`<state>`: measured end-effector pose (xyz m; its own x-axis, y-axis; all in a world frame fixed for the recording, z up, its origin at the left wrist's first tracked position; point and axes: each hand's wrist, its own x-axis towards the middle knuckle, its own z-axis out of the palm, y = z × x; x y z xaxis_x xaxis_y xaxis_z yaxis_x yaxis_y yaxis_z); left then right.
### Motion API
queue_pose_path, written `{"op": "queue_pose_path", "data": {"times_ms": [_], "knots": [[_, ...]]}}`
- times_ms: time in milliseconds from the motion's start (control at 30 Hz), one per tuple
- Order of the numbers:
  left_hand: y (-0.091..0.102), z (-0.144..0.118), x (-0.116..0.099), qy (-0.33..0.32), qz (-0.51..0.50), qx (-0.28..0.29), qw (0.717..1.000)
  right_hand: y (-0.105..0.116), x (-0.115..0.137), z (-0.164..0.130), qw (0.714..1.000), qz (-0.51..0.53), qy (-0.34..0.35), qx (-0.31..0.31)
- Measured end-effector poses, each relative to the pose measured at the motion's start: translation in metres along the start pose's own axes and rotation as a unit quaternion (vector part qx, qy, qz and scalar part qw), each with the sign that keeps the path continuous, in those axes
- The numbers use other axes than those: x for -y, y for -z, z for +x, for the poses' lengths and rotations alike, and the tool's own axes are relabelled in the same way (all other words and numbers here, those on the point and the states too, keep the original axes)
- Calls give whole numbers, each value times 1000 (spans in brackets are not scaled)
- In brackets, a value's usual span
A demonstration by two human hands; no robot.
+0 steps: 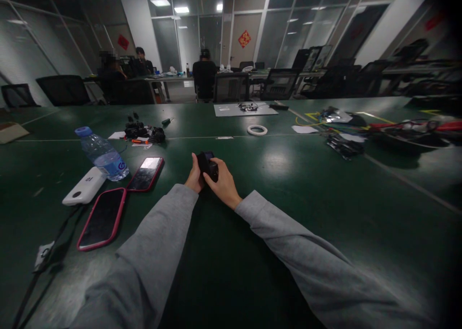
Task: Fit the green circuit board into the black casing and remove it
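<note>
Two grey sleeves reach forward over the green desk point(325, 184), where the left hand point(195, 177) and right hand point(224, 182) meet, fingers clamped on a small black device point(208, 164) held just above the desktop. Left of them lie two pink-cased phones point(104, 217), a white power bank point(84, 186) and a water bottle point(102, 153); farther off sits a tape roll point(257, 130).

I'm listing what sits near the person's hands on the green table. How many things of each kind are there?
Small black device, held in the left hand and right hand: 1
Phones in pink cases: 2
Water bottle: 1
White power bank: 1
Tape roll: 1
Total: 6
</note>
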<state>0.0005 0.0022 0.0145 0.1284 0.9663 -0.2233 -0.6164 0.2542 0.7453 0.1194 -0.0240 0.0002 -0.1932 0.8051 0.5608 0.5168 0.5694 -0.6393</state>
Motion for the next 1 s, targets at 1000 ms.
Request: {"op": "queue_pose_path", "data": {"times_ms": [1000], "knots": [[3, 4, 2, 24, -35, 3, 999, -6, 1, -2, 1000, 7, 0, 4]]}}
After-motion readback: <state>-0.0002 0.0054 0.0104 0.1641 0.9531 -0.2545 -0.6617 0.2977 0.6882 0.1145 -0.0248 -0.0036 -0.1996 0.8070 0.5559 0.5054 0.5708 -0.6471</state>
